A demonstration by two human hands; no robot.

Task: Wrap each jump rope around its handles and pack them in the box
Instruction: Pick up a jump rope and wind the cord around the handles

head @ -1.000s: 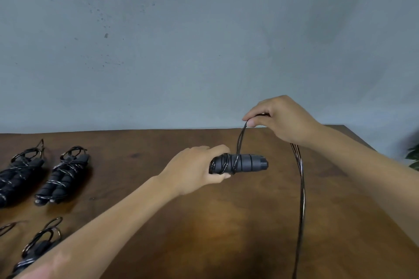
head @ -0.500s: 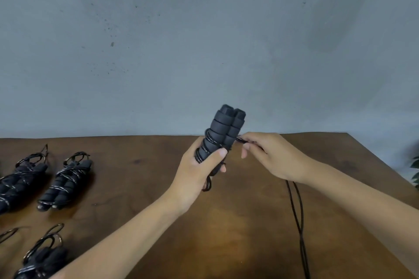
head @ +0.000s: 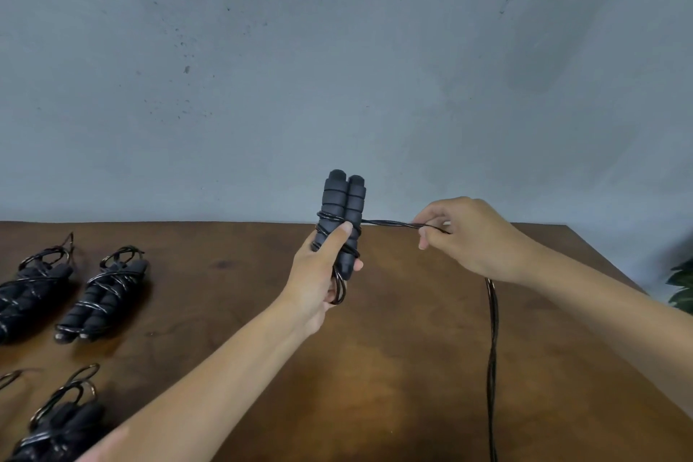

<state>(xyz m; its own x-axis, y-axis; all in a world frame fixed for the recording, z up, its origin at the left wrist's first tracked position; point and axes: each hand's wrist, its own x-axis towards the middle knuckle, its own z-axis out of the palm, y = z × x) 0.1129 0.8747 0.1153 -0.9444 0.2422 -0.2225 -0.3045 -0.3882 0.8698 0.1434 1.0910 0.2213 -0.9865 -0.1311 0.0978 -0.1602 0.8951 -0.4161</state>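
My left hand (head: 318, 274) grips a pair of black foam jump-rope handles (head: 343, 202), held upright side by side above the wooden table (head: 412, 368). A few turns of black rope circle the handles at their middle, under my thumb. From there the doubled rope (head: 390, 223) runs taut to the right into my right hand (head: 476, 236), which pinches it. Below that hand the rope (head: 492, 349) hangs down and leaves the frame at the bottom. No box is in view.
Several wrapped jump ropes lie on the table's left side: one (head: 105, 293) beside another (head: 30, 293) at the edge, and one (head: 63, 424) at the lower left. A plant leaf (head: 680, 285) shows past the table's right edge. A grey wall stands behind.
My left hand turned the handles from lying sideways to upright. My right hand dropped from above the handles, then pulled the rope out to the right, drawing it taut.
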